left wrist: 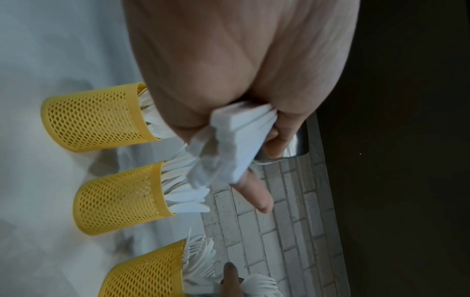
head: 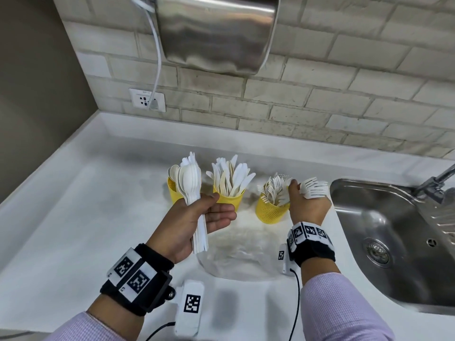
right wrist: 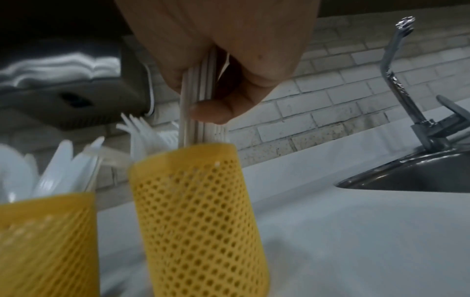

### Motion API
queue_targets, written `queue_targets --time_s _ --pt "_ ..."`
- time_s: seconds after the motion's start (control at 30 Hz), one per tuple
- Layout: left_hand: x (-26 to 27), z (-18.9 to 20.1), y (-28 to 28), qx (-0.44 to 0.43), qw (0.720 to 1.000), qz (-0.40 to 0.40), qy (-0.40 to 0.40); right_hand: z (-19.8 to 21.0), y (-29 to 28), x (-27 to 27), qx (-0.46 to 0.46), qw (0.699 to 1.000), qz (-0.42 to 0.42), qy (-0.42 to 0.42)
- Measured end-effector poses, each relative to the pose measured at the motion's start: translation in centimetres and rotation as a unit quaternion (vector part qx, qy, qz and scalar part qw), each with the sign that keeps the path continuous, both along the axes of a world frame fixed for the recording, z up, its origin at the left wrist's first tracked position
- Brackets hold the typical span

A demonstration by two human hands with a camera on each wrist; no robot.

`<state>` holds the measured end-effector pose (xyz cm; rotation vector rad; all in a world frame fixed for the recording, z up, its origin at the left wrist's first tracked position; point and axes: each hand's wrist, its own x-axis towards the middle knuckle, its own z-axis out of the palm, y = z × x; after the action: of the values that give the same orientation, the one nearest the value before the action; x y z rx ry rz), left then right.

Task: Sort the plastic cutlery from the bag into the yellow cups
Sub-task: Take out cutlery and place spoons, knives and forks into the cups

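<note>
Three yellow mesh cups stand in a row on the white counter. The left cup [head: 174,194] [left wrist: 96,118] holds spoons, the middle cup [head: 231,199] [left wrist: 119,199] knives, the right cup [head: 269,211] [right wrist: 198,211] forks. My left hand [head: 197,217] grips a bundle of white spoons [head: 190,183] [left wrist: 236,144] upright in front of the left and middle cups. My right hand [head: 307,205] grips a bunch of white forks [head: 314,189], tines up, just above the right cup. In the right wrist view the fork handles [right wrist: 201,124] reach down to that cup's rim. A clear plastic bag [head: 236,257] lies flat between my wrists.
A steel sink [head: 384,217] with a tap [head: 440,180] is set into the counter right of the cups. A steel hand dryer [head: 216,33] hangs on the brick wall above, its cable running to a socket [head: 147,99].
</note>
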<state>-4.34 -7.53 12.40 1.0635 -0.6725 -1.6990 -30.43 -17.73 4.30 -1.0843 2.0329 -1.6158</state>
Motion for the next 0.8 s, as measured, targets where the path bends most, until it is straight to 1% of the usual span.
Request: queue_targets --time_s 0.07,0.17,0.27,0.37,0.43,0.53,0.6,0.67,0.73,0.8 --pt "0.0 0.0 -0.2 -0.002 1.000 -0.003 -0.005 -0.8 0.0 0.3 0.011 1.000 0.011 0.010" --pt "0.0 -0.1 -0.6 -0.003 1.000 -0.008 -0.012 -2.1 -0.1 0.7 0.034 0.997 0.021 0.059" --pt "-0.1 -0.1 -0.9 -0.006 1.000 -0.013 -0.012 -2.2 -0.1 1.2 0.061 0.996 0.024 0.065" --pt "-0.4 -0.2 -1.2 -0.005 1.000 -0.017 -0.010 -2.5 -0.1 1.5 0.037 0.992 0.046 0.110" --pt "-0.6 -0.3 -1.3 -0.006 1.000 -0.022 -0.014 -2.7 -0.1 1.4 0.019 0.990 0.041 0.133" --pt "-0.7 -0.6 -1.5 -0.019 0.999 -0.038 -0.032 -1.9 0.2 1.7 -0.025 0.989 0.031 0.143" --pt "-0.7 -0.7 -1.6 -0.027 0.997 -0.050 -0.047 -1.1 0.2 1.7 -0.047 0.984 0.034 0.166" --pt "-0.9 -0.8 -1.6 -0.039 0.995 -0.054 -0.069 -0.4 0.0 1.7 -0.063 0.976 0.038 0.205" --pt "-0.8 -1.2 -1.7 -0.065 0.990 -0.054 -0.110 0.3 -0.3 1.8 -0.072 0.968 0.055 0.232" --pt "-0.7 -1.4 -1.7 -0.092 0.984 -0.057 -0.141 0.5 -0.6 1.9 -0.057 0.961 0.081 0.258"
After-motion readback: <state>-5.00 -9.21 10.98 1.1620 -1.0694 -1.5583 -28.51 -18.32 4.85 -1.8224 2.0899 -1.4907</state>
